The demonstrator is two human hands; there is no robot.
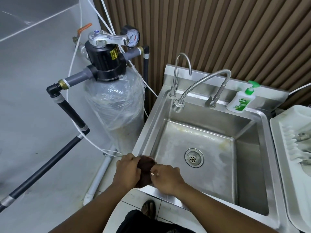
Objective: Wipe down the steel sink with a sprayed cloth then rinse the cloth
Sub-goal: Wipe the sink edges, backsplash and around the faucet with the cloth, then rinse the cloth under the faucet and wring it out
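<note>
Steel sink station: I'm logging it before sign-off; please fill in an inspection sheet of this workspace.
Surface: steel sink, yellowish stains on its basin floor.
Job's things: dark brown cloth over the near-left rim.
Clutter: white soap bottle with green pump on the back ledge.
Hands: left hand and right hand both grip the cloth.
Cables: thin white tubes by the plastic-wrapped filter tank.
Surroundings: ribbed brown wall; white plastic tray at right.

The sink basin [218,165] lies open around the drain [194,157], save its front left corner, filled by the left hand [127,170] and right hand [166,179] gripping the cloth [146,165]; a gooseneck tap [175,78], flexible tap [202,79] and soap bottle [240,101] line the back ledge, a filter tank [116,101] crowds the left, a white rack [289,140] the right.
</note>
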